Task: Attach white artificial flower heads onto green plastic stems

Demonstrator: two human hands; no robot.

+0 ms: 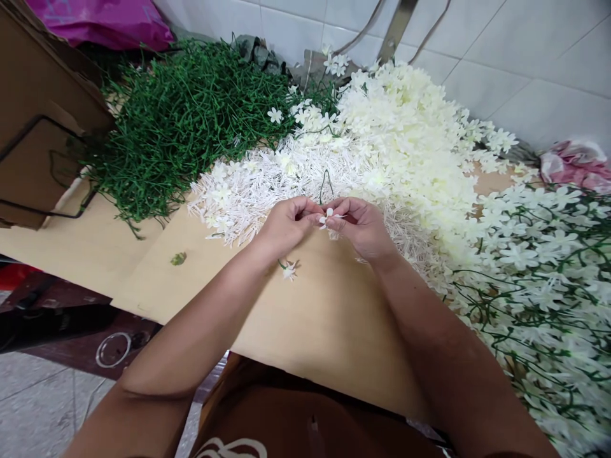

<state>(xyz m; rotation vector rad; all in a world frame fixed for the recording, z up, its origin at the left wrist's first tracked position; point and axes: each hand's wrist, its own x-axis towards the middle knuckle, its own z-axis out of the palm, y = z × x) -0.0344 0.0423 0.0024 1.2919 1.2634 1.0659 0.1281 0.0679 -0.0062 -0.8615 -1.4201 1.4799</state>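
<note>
Left hand: the left hand (292, 224) is above the board, thumb and forefinger pinched together at the workpiece.
Right hand: the right hand (365, 227) faces it, thumb and forefinger grasping the workpiece from the other side.
Workpiece: small white artificial flower (329, 217), located between the two sets of fingertips; thin dark-green bent stem (326, 181) projects beyond the fingers. The fingers hide where stem and flower meet.
Work surface: flat tan board (324, 324), its bare part under and between the forearms.
Loose items: white blossom with a short green stem (289, 270), beside the left forearm; small yellow-green scrap (178, 258), farther left.
Stem pile: tangled heap of dark-green plastic stems (200, 108), beyond the left hand.
Strand pile: spread of thin white strands (267, 181), directly behind both hands; it limits free space ahead.
Petal pile: tall heap of cream-white petals (415, 121), behind the right hand.
Stemmed flowers: mass of white flowers on green stems (534, 254), right of the right forearm, blocking that side.
Left boundary: brown cardboard box (57, 83), with a black wire frame (41, 118) in front.
Rear boundary: white tiled wall (525, 51); bright purple bag (100, 22) at far left, crumpled pink-and-white bag (577, 166) at right.
</note>
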